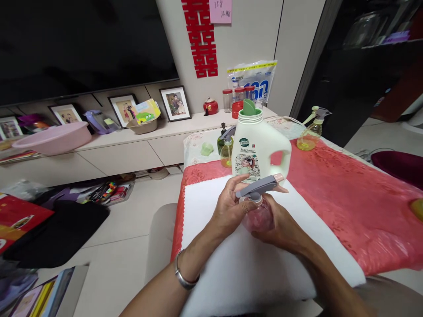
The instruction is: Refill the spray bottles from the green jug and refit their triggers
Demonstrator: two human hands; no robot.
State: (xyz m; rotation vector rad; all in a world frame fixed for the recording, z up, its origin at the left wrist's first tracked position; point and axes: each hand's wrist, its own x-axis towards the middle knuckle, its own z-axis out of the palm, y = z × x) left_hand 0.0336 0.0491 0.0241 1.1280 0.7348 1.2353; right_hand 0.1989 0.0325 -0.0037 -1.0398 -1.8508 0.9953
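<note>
A small clear spray bottle (259,216) with a grey trigger head (257,187) is held between both hands over a white cloth (205,193). The fingers of my left hand (231,204) are wrapped about its neck and spray head, the thumb at the collar. My right hand (280,224) grips the bottle's body from the right and below. Just behind them stands a large pale green jug (261,136) with its cap off and a green spout showing. Left of the jug is another spray bottle with yellow liquid (226,154).
A red table cover (346,198) lies under the cloth. A yellow-liquid spray bottle (308,140) stands at the back right, and a green lump (207,149) at the back left. Behind are red-lidded jars (228,100), a plastic pack (264,72) and a pink basin (56,137) on a cabinet.
</note>
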